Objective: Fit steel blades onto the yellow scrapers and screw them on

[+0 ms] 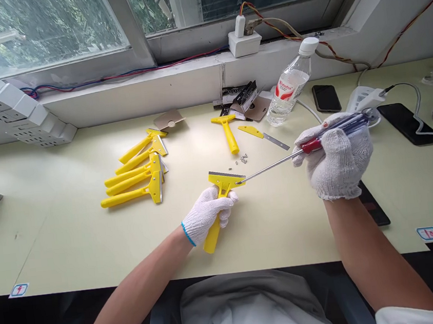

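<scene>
While a yellow scraper (pixel 222 184) is gripped by the closed, gloved fingers (pixel 226 202) of the left hand (pixel 205 217), its head is touched by a screwdriver (pixel 310 145) clenched in the right hand (pixel 335 157). The scraper's handle end lies near the front edge of the desk (pixel 74 249). Five scrapers (pixel 133 181) are piled to the left; one yellow handle (pixel 229 137), one loose blade (pixel 276 141) and several screws (pixel 244 158) lie ahead.

Daylight's pouring in through the window (pixel 48 30) ahead, soft across the table (pixel 73 239), faint shadows under my left hand (pixel 207 217) and right hand (pixel 334 157), edges bowing, everything sharp.
</scene>
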`<state>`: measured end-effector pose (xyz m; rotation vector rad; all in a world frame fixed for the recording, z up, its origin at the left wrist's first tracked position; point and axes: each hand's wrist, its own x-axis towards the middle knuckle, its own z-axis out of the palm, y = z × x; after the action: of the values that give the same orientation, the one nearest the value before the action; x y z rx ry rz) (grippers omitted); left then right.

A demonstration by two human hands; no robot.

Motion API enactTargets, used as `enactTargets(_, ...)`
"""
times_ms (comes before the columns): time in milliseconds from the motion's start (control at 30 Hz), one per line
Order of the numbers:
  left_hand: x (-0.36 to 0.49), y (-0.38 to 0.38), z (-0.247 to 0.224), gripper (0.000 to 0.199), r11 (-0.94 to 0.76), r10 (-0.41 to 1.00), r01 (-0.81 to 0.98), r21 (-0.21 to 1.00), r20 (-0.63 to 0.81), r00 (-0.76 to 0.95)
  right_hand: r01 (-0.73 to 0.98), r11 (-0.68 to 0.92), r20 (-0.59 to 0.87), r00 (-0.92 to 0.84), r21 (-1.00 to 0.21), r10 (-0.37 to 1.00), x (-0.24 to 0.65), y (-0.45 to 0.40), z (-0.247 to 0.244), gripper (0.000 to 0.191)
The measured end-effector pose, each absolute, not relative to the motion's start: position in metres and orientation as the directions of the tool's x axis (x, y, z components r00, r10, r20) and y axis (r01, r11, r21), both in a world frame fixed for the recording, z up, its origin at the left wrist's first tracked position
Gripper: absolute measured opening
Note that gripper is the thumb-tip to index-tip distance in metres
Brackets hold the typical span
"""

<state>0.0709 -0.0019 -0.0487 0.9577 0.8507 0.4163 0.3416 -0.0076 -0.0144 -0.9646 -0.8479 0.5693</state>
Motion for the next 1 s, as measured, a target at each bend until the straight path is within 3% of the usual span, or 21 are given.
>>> enactTargets(233,0.0723,-0.0029,-0.0476,0.02,0.523,0.654,0.063,0.85,-0.448,0.609,0.037,0.427,0.376,0.543,-0.904,0.751,0.3438,-0.008,-0.0187,0.017)
enactTargets(600,0.0722,-0.0027,-0.0474,0.02,0.531,0.654,0.06,0.845,-0.454,0.606,0.03,0.461,0.398,0.555,-0.887,0.73,0.3447,-0.007,-0.0168,0.026)
enactTargets(1000,0.0709,-0.0026,-0.0488,0.02,0.54,0.658,0.043,0.841,-0.454,0.601,-0.004,0.49,0.405,0.555,-0.872,0.726,0.3414,-0.01,-0.0145,0.02)
